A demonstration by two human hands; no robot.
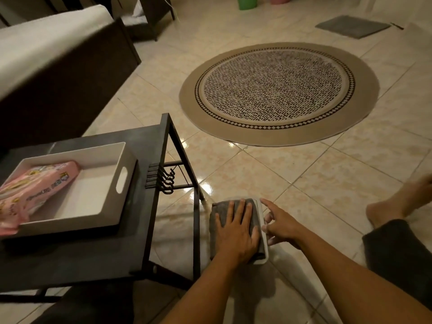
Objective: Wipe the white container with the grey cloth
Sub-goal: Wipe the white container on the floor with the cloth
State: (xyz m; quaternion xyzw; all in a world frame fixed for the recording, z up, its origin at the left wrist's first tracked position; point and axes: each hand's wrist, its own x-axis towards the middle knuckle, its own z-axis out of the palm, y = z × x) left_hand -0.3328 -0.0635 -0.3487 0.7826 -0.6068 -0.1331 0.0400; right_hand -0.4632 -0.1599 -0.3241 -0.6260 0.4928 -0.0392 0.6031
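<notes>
The white container (261, 261) lies on the tiled floor just right of the black table's leg. Only its right edge and near corner show. A folded grey cloth (218, 212) covers most of its top. My left hand (236, 230) rests palm-down on the cloth, fingers spread and pointing away from me. My right hand (280, 226) is at the container's right edge, thumb and fingers touching the white rim and the index finger stretched forward.
A black side table (140, 141) at left carries a white tray (121, 178) holding a pink packet (35, 190); hooks (163, 181) hang on its side. A round patterned rug (278, 92) lies ahead, a grey mat (353, 25) beyond. My foot (385, 206) is at right.
</notes>
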